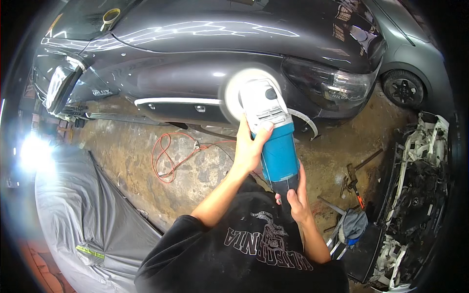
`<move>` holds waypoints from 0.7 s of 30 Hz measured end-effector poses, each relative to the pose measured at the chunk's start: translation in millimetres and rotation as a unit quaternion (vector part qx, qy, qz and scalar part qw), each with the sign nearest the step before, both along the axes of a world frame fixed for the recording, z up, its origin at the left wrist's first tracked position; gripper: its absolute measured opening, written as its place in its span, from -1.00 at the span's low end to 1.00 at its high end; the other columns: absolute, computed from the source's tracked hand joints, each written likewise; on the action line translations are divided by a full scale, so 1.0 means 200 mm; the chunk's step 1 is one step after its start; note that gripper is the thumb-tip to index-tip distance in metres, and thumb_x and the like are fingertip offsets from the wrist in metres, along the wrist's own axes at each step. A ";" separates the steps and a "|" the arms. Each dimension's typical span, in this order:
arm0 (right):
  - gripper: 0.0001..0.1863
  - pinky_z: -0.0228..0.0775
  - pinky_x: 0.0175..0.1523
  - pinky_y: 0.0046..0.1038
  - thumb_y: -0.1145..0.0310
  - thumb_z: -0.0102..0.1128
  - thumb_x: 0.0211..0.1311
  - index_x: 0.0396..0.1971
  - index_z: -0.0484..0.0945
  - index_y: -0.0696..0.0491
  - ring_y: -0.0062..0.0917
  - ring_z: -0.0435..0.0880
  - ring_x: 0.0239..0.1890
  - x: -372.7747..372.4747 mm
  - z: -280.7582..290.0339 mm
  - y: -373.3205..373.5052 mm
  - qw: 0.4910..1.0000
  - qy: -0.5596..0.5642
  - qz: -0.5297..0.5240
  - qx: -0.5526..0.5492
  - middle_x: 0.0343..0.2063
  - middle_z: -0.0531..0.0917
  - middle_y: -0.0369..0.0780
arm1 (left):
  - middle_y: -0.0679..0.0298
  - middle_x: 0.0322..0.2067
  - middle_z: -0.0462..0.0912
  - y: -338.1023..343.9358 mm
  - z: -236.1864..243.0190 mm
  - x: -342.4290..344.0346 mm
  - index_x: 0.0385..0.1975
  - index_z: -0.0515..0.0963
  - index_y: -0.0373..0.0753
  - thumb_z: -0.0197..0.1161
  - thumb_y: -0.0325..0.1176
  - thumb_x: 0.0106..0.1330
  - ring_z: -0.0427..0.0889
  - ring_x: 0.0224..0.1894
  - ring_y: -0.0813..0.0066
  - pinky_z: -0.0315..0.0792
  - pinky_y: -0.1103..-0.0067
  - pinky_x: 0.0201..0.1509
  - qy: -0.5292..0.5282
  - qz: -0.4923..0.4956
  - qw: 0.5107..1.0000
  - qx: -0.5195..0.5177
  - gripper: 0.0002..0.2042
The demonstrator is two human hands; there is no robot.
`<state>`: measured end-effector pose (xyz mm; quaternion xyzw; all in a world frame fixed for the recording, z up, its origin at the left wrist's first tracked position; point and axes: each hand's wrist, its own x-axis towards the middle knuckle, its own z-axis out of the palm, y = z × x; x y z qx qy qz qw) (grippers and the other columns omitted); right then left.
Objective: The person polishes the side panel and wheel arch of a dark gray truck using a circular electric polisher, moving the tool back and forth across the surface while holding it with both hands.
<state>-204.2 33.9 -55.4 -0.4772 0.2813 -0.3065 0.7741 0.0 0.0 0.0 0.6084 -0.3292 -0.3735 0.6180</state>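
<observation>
A teal and silver power polisher [280, 151] is in both my hands, its head turned toward the dark grey car. Its round white pad [231, 95] looks blurred, as if spinning, and lies at the front fender [181, 78], just left of the headlight [325, 80]. My left hand [250, 149] is closed round the body behind the silver head, thumb on top. Farther back, my right hand [299, 202] grips the dark rear handle. A whitish strip [171, 101] runs along the wheel arch edge; the polisher hides part of it.
A red cable [163, 156] lies looped on the stained floor. At left stands something under a grey cover [93, 195]. Dismantled car parts [415, 200], a hammer [352, 176] and a grey bag [352, 225] are at right. A tape roll [111, 16] rests on the windshield area.
</observation>
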 end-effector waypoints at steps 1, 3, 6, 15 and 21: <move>-0.01 0.51 -0.27 -0.47 -0.06 0.10 0.34 0.47 -0.33 0.03 -0.50 0.58 -0.29 0.03 0.00 0.00 1.000 -0.007 0.004 -0.003 0.14 0.37 -0.05 | 0.05 0.12 0.45 0.02 0.01 0.02 0.30 0.19 -0.35 0.32 -0.22 0.26 0.41 0.18 0.34 0.23 0.44 0.31 0.016 0.010 1.000 -0.010 -0.33; -0.01 0.51 -0.27 -0.47 -0.04 0.10 0.34 0.47 -0.34 0.05 -0.51 0.58 -0.31 0.09 0.01 -0.01 1.000 -0.005 0.008 -0.010 0.11 0.41 -0.05 | 0.06 0.13 0.45 0.02 0.03 0.08 0.29 0.21 -0.35 0.31 -0.23 0.27 0.40 0.18 0.34 0.23 0.44 0.31 0.039 0.019 0.999 -0.023 -0.35; -0.07 0.49 -0.09 -0.45 0.17 0.05 0.32 0.45 -0.31 0.19 -0.49 0.57 -0.21 0.26 0.08 -0.04 0.999 0.005 0.034 -0.035 0.18 0.34 0.01 | 0.08 0.14 0.44 0.06 0.04 0.27 0.27 0.26 -0.37 0.26 -0.29 0.29 0.39 0.20 0.33 0.21 0.43 0.33 -0.018 0.062 0.995 -0.080 -0.42; -0.07 0.15 0.35 -0.25 0.16 0.06 0.31 0.47 -0.32 0.12 -0.04 0.40 0.27 0.98 0.10 0.07 0.965 0.051 0.105 -0.236 0.30 0.25 0.20 | 0.08 0.10 0.51 0.40 -0.08 1.09 0.26 0.30 -0.34 0.03 0.07 0.38 0.53 0.10 0.26 0.39 0.36 0.23 0.059 0.173 0.980 -0.083 -0.36; 0.05 0.10 0.38 -0.21 0.09 0.26 0.18 0.47 -0.26 0.12 -0.05 0.30 0.32 1.31 0.12 0.15 0.968 0.047 0.144 -0.201 0.29 0.22 0.17 | 0.05 0.08 0.53 0.55 -0.03 1.40 0.27 0.27 -0.33 -0.02 0.08 0.41 0.57 0.06 0.21 0.45 0.33 0.16 0.096 0.173 0.975 -0.100 -0.37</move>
